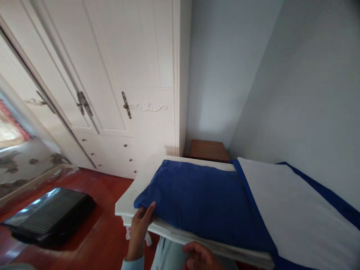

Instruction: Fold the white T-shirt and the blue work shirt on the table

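A folded dark blue cloth (202, 198) lies across a white bed end board (126, 204). My left hand (140, 228) reaches up from below, its fingers closed on the near left corner of the blue cloth. My right hand (201, 257) sits low at the frame's bottom edge, just under the white board's front rim, fingers curled; whether it holds anything is hidden. Right of the blue cloth, a white sheet (295, 213) with blue edging covers the bed.
A white wardrobe (118, 75) with metal handles and drawers stands behind on the left. A black flat case (50, 215) lies on the red wooden floor (107, 210). A brown bedside table (208, 150) sits in the corner by pale walls.
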A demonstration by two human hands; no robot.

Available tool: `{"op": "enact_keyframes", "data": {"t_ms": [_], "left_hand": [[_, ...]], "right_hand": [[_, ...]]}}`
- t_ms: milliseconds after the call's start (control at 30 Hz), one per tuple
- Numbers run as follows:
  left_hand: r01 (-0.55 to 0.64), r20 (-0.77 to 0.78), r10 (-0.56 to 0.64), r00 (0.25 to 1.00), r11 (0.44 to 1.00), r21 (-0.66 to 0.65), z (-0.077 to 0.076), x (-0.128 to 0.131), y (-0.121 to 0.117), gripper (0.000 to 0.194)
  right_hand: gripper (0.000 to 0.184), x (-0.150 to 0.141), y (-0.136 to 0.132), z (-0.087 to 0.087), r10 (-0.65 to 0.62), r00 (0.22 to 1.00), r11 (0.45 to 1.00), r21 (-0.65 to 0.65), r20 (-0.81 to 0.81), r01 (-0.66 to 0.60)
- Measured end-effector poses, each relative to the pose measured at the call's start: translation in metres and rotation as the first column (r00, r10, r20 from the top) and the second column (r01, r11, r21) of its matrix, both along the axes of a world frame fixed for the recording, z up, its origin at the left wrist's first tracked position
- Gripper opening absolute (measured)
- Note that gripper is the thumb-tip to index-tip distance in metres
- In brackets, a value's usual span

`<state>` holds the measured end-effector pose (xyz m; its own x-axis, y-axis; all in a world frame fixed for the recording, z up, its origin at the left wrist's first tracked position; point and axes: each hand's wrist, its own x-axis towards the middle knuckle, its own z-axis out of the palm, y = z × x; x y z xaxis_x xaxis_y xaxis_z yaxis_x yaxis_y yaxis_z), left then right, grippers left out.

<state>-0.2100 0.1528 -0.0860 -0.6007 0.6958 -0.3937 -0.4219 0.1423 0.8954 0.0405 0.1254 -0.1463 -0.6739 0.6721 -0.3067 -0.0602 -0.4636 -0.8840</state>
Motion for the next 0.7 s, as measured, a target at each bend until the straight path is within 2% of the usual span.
{"op": "enact_keyframes", "data": {"t_ms": [67, 200, 267, 333, 433, 533, 600, 700], "left_hand": [[0.002, -0.013, -0.002, 1.0, 0.999, 0.051, 0.01, 0.008, 0.005, 0.06], [0.091, 0.061, -0.1, 0.993, 0.986, 0.137, 0.029, 0.024, 0.016, 0.063], [0.043, 0.084, -0.056, 0.995, 0.987, 0.153, 0.034, 0.03, 0.023, 0.06], [-0.064, 0.108, 0.046, 0.993, 0.983, 0.172, 0.035, 0.034, 0.03, 0.053], [-0.206, 0.148, 0.18, 0.972, 0.96, 0.188, 0.037, 0.032, 0.034, 0.048], [-0.268, 0.138, 0.245, 0.96, 0.945, 0.188, 0.034, 0.023, 0.033, 0.046], [-0.28, 0.073, 0.271, 0.96, 0.943, 0.178, 0.028, 0.014, 0.031, 0.04], [-0.306, -0.005, 0.31, 0.951, 0.941, 0.145, 0.016, -0.001, 0.024, 0.028]], "right_hand": [[0.071, -0.016, 0.001, 0.003, 0.002, 0.998, 0.999, -0.041, -0.07, -0.005], [0.081, -0.04, 0.005, 0.015, -0.057, 0.97, 0.979, -0.204, -0.234, 0.009], [0.08, -0.042, 0.008, 0.023, -0.144, 0.949, 0.959, -0.274, -0.282, 0.064], [0.075, -0.037, 0.009, 0.03, -0.257, 0.917, 0.935, -0.319, -0.305, 0.156], [0.061, -0.021, 0.01, 0.034, -0.452, 0.826, 0.87, -0.371, -0.338, 0.324], [0.043, 0.006, 0.011, 0.03, -0.621, 0.703, 0.772, -0.429, -0.347, 0.47], [0.04, 0.034, 0.015, 0.027, -0.698, 0.637, 0.707, -0.457, -0.327, 0.54], [0.041, 0.085, 0.027, 0.032, -0.757, 0.598, 0.641, -0.472, -0.263, 0.605]]}}
